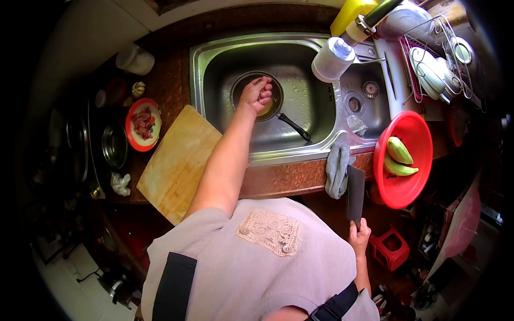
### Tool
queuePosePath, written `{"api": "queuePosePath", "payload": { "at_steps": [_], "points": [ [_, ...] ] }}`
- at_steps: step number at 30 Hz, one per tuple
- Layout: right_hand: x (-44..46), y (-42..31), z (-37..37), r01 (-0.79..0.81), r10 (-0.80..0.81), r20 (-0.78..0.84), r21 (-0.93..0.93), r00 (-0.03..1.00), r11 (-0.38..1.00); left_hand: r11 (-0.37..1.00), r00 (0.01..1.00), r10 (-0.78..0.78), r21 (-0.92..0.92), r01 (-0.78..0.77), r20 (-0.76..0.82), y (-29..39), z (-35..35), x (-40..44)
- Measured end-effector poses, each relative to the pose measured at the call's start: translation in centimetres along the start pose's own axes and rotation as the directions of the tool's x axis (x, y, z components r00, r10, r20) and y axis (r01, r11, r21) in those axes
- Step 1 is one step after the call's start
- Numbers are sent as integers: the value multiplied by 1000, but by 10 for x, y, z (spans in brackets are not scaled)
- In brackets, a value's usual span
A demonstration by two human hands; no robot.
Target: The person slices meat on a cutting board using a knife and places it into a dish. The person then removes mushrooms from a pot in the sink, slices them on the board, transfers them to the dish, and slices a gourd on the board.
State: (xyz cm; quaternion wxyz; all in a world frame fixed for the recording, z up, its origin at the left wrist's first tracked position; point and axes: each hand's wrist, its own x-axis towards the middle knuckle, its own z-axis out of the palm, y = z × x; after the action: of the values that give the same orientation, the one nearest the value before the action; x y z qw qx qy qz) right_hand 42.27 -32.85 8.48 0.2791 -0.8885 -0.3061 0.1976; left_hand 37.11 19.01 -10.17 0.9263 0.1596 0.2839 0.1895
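My left hand [258, 94] is over a small frying pan [235, 88] in the large sink basin [310, 115]. Its fingers are curled closed, and whatever may be inside them is hidden. The pan's black handle points toward the lower right, and a little yellowish liquid shows in the pan. Down by my right side, my right hand [360, 235] grips a cleaver [355, 193] by its handle, blade upward. Beside the blade, a grey cloth [337, 168] hangs over the counter edge. A red basin [425, 187] holding two pale green gourds [399, 151] stands to the right.
A wooden cutting board [179, 160] lies left of the sink, beside a plate [156, 132] of cut meat [143, 123]. Garlic [138, 89] sits behind. A faucet with a white filter [333, 59] overhangs the sink. At right are a dish rack [441, 59] and, below, a red stool [390, 249].
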Motion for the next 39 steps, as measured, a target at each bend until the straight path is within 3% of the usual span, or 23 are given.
{"api": "queuePosePath", "payload": {
  "at_steps": [3,6,10,14,16,18,19,23,24,26,28,30,33,36,39],
  "points": [
    [-4,1,-1,21,-21,-18,-8,1000,1000,995,987,-26,86,40,-161,1,5,-5],
    [-6,-1,-2,33,-33,-18,-22,999,999,949,944,62,312,45,-325,0,21,-9],
    [-10,-3,-4,4,-4,-12,-4,1000,1000,920,928,187,388,-51,-323,-3,36,-15],
    [-12,-2,-5,57,-58,-22,-24,998,998,882,901,232,470,-37,-365,-9,43,-18],
    [-12,-3,-6,72,-72,-23,-24,997,997,771,894,347,629,-100,-283,-18,21,-5],
    [-11,-6,-7,80,-81,-23,-13,996,997,549,890,448,811,-202,-82,-26,-20,14],
    [-10,-7,-7,81,-81,-16,-11,997,997,460,891,454,857,-232,-3,-18,-10,1],
    [-7,-6,-10,77,-77,-5,-2,997,997,329,909,400,908,-261,117,35,61,-102],
    [-7,-6,-10,75,-75,-5,2,997,997,214,846,487,910,-356,217,44,58,-128],
    [-8,1,-10,20,-20,1,18,1000,1000,13,842,535,996,-92,71,65,64,-197],
    [-6,-4,-10,-10,10,1,27,1000,1000,-298,762,629,953,57,152,70,42,-251],
    [-3,-4,-8,-14,14,-7,36,1000,999,-419,694,692,894,160,200,61,11,-290],
    [4,-7,-5,-3,3,-6,48,1000,999,-577,716,667,750,323,205,46,-16,-324],
    [8,-7,-5,8,-8,0,32,1000,999,-675,711,648,638,370,273,37,-10,-333],
    [10,-2,-6,-8,8,14,27,1000,1000,-661,622,658,721,209,424,46,17,-310]
  ]
}}
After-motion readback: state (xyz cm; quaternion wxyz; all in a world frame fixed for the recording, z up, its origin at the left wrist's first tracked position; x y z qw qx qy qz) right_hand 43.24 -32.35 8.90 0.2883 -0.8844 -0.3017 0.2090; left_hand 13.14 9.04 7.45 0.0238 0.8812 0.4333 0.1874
